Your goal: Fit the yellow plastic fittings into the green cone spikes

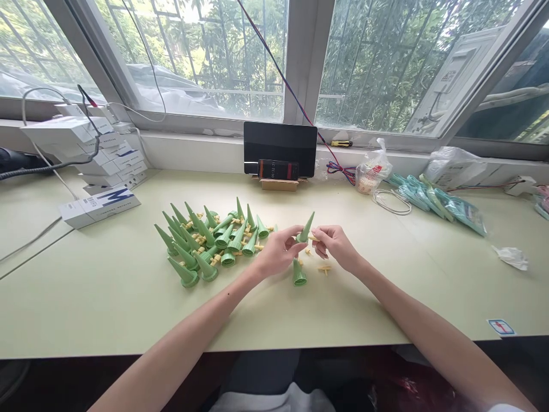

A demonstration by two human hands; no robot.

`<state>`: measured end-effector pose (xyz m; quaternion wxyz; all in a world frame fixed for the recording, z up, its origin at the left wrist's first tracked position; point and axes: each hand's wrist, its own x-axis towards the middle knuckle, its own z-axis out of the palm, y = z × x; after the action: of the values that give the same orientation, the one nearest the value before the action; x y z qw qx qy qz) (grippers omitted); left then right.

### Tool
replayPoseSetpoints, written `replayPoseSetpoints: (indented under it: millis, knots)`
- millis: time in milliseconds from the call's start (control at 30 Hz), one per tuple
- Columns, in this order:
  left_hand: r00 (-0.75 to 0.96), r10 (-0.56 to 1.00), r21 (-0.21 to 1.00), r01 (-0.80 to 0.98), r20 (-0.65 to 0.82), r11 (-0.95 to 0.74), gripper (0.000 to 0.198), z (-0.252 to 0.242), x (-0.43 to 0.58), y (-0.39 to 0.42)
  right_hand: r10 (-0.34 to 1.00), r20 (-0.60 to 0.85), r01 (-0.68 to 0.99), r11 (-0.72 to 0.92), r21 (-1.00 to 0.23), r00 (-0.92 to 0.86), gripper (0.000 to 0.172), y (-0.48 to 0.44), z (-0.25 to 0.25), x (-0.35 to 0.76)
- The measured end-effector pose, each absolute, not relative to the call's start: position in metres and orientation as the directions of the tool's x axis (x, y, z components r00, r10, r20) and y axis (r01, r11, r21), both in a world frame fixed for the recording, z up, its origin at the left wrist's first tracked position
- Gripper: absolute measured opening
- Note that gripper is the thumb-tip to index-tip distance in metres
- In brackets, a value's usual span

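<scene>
My left hand is closed round a green plastic cone spike, its tip pointing up. Beside it my right hand pinches a small yellow T-shaped piece against the side of that cone. Whether the piece sits inside the cone, I cannot tell. Just below the hands another green cone stands on the table, with a yellow bit behind it. A loose yellow T-piece lies to its right, and a smaller yellow piece rests between the hands.
To the left spreads a pile of green cones mixed with yellow pieces. A tablet with a phone in front stands at the back. White boxes are at left; a plastic bag and teal packets lie at right.
</scene>
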<state>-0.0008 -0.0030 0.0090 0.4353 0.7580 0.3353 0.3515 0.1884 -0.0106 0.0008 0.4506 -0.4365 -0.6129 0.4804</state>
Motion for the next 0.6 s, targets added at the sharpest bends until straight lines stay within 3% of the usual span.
replayPoseSetpoints:
  millis: [200, 400, 600]
  knots:
    - [0.506, 0.844, 0.951, 0.132, 0.178, -0.279, 0.025, 0.016, 0.001, -0.006, 0.970, 0.172, 0.174, 0.202, -0.964, -0.174, 0.048, -0.009, 0.000, 0.188]
    - [0.489, 0.871, 0.996, 0.046, 0.041, -0.073, 0.038, 0.025, 0.000, -0.005, 0.911, 0.378, 0.468, 0.410, -0.783, -0.166, 0.040, -0.013, 0.004, 0.186]
    - [0.480, 0.877, 0.999, -0.029, -0.020, 0.038, 0.044, 0.026, -0.002, -0.002, 0.871, 0.444, 0.523, 0.485, -0.701, -0.213, 0.036, -0.013, 0.004, 0.187]
